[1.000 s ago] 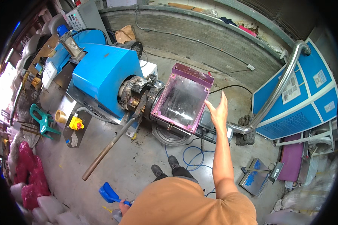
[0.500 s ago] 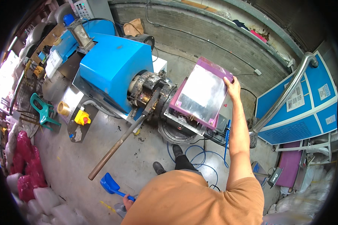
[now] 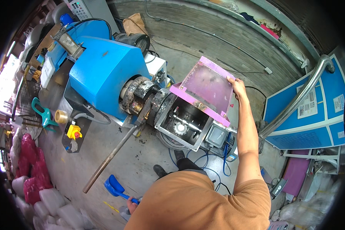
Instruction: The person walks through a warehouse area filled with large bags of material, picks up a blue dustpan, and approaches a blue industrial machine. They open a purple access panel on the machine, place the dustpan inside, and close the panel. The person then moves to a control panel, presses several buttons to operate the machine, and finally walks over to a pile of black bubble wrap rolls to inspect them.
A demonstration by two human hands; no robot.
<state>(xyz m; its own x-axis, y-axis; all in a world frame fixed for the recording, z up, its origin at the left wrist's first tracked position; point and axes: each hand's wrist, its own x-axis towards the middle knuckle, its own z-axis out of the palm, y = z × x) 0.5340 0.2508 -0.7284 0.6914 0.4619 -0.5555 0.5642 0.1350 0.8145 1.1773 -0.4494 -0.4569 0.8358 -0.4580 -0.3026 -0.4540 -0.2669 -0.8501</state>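
My right hand (image 3: 238,88), its arm stretched forward, grips the right edge of a purple-framed see-through cover (image 3: 209,86). The cover is tilted up at the back of a square metal chamber (image 3: 165,119). Inside that open chamber a pale, gear-like part (image 3: 181,128) sits by a shiny rod. Low in front of me, my left hand (image 3: 132,206) is closed on the handle of a blue hand shovel (image 3: 115,185). Its blade points away from me, above the floor, and looks bare. My body hides most of the left arm.
Left of the chamber stands a blue machine housing (image 3: 105,69) with a blackened coupling (image 3: 136,96). A long metal bar (image 3: 110,161) slants from it toward me. A yellow box with a red button (image 3: 74,132), blue hoses (image 3: 214,174) and a blue cabinet (image 3: 310,115) with a silver pipe are around.
The cover has swung up and back in my right hand, uncovering the chamber's inside. My left hand keeps the shovel in about the same place. The view has shifted slightly.
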